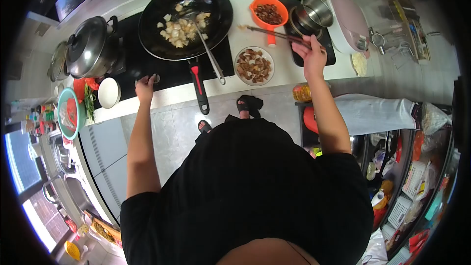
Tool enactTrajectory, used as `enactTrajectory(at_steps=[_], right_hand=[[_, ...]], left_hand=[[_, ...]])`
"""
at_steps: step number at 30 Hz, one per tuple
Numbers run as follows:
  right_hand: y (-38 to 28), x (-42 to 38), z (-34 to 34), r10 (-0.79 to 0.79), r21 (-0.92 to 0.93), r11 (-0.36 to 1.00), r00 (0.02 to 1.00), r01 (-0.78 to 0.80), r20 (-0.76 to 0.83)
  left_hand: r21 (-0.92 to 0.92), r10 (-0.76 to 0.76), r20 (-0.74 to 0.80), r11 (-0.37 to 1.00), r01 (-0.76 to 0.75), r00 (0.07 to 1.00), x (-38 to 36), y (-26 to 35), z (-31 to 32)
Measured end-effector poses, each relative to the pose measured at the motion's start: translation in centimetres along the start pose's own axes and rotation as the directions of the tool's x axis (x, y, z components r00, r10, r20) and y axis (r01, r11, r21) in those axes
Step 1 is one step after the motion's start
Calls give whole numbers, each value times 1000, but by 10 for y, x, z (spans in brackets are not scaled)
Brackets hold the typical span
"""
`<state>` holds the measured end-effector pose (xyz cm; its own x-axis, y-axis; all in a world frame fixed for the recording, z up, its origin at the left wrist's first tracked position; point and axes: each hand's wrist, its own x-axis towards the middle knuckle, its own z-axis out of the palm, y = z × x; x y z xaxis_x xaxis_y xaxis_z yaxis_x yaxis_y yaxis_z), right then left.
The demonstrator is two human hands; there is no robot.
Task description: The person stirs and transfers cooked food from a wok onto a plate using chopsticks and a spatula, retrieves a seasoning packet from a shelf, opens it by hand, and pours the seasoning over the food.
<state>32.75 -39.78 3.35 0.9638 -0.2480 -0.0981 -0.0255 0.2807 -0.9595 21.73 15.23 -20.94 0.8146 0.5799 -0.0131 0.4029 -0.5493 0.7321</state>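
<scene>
- While the right hand [312,55] hangs above the right part of the surface [285,69], its grip is clamped on a pair of dark chopsticks [284,36], which slant leftward so that their tips lie between the wok [152,12] and the orange colander [284,12].
- The chopsticks cross over the colander's short handle; I cannot tell whether they touch it.
- At the front edge of the black stove [128,39], to the left of the wok's handle, is the left hand [144,87]. Its fingers bend toward a small round item [157,77]; I cannot tell whether this grip is together on it or only near it.
- The wok sits on the stove with pale food pieces [177,33] heaped around its middle. A metal spatula [212,56] leans in it, one end among the pieces, its shaft crossing the near rim.
- The wok's handle, black with a red strip, points toward the person and reaches past the surface's edge.
- Reddish-brown pieces [268,14] fill the colander, and a plate [255,84] of brown and white pieces lies nearer the person.
- To the right, a small metal pot [314,12] sits on a hot plate [326,59], just beside a rice cooker [348,22].
- To the left are a lidded pot [88,49], a white bowl [109,93] and a teal basin [63,118].
</scene>
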Motion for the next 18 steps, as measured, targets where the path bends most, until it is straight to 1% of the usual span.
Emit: enactTrajectory(at_steps=[1,3,4,5,7,9,10,13,15,17,18], right_hand=[[-5,-10,-12,-9,-54,999,1000,8,-21],[4,-26,-42,21,-140,990,999,-28,-50],[15,-30,-55,38,-179,983,997,-48,-62],[27,-34,-66,65,-177,982,996,-74,-55],[52,-40,-76,115,-168,977,988,-131,-100],[76,-39,-76,143,-141,977,982,-160,-123],[83,-37,-74,154,-127,977,979,-171,-134],[88,-28,-71,225,-208,950,973,-231,-55],[80,-22,-68,166,-267,951,986,-158,7],[56,-17,-58,98,-299,952,992,-69,83],[34,-19,-43,54,-307,951,994,-23,91]], left_hand=[[-95,25,6,995,-24,1000,-9,-11,-7],[-173,94,20,981,-89,995,-37,-17,-23],[-133,57,68,990,-48,996,-55,-7,-37],[-89,16,114,996,-6,993,-77,6,-49],[-207,-74,134,973,101,988,-114,15,-58],[-266,-215,226,924,273,950,-143,28,-67],[-308,-255,238,895,322,937,-155,28,-67],[-320,-394,286,820,474,874,-186,27,-67],[-291,-406,310,820,493,859,-201,28,-72],[-265,-432,322,813,518,842,-217,31,-78],[-261,-432,326,814,519,841,-226,20,-79]])
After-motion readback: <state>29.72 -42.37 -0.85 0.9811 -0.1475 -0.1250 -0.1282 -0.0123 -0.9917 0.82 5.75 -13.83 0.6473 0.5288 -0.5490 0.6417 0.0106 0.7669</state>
